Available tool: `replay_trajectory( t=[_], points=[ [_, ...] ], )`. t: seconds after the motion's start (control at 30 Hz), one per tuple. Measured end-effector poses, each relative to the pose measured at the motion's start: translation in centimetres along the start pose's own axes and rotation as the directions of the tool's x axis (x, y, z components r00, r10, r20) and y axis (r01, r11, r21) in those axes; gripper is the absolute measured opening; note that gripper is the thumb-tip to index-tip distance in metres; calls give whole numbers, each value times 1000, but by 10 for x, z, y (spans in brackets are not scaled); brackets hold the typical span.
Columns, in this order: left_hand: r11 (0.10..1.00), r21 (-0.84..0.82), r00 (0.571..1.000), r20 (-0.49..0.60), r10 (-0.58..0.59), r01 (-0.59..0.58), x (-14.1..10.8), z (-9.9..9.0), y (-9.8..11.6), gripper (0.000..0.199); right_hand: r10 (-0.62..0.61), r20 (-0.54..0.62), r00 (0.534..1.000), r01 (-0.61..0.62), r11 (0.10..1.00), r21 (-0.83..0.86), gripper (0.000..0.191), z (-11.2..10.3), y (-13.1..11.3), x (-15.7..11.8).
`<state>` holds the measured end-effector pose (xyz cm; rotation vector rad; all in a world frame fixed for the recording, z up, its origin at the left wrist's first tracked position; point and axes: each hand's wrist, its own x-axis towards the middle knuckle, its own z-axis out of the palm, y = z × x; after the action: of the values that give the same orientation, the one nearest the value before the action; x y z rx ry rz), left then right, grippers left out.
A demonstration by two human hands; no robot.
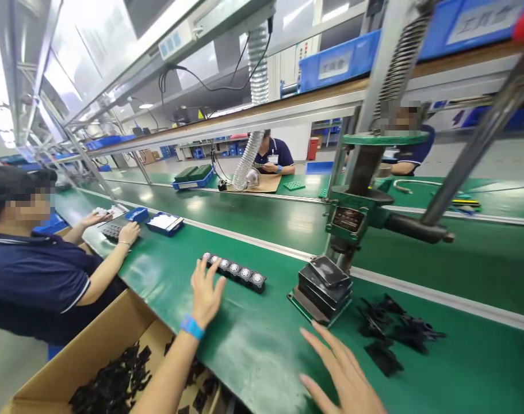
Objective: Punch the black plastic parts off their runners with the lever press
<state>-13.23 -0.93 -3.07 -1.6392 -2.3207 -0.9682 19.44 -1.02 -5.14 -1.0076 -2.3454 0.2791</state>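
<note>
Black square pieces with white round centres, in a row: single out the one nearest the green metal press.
The black square piece with white round centre at the row's right end; the others lie farther left, toward the left hand.

A: State the configuration of the left side.
B: Left hand (207,299): bare. Wristband (193,327): bright blue, a flat, narrow strap encircling the wrist.
A: Are there markings on the strap?
B: Too small to tell.
A: State the covering of the left forearm (169,371).
B: Bare from the wristband to the lower picture edge.
A: And the right side?
B: Right hand (347,376): bare, with long, tapering fingers. The lower picture edge cuts it off.
</note>
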Motion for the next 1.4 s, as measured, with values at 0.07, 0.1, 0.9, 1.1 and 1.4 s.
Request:
replay_trajectory(
  t=[0.07, 0.1, 0.9, 1.1, 1.4],
  points=[
    [993, 98, 995, 59, -75, 69, 34, -4, -26, 47, -15, 80, 997, 20, 998, -63, 61, 13, -19, 52],
    [991, 115, 993, 86, -80, 70, 49, -4, -35, 46, -5, 111, 994, 15, 995, -94, 61, 22, -29, 78],
    [951, -204, 898, 331, 291, -233, -100, 26, 94, 46, -143, -4, 990, 134, 938, -320, 34, -19, 17, -18],
    [951, -115, 912, 269, 309, -288, -107, 25, 102, 62, -105, -164, 981, 62, 967, -249, 31, -51, 36, -39],
    [751, -289, 803, -162, 573, -594, -160, 35, 94, 17, 598, -53, 800, -596, 802, 46, 42, -75, 108, -63]
  ],
)
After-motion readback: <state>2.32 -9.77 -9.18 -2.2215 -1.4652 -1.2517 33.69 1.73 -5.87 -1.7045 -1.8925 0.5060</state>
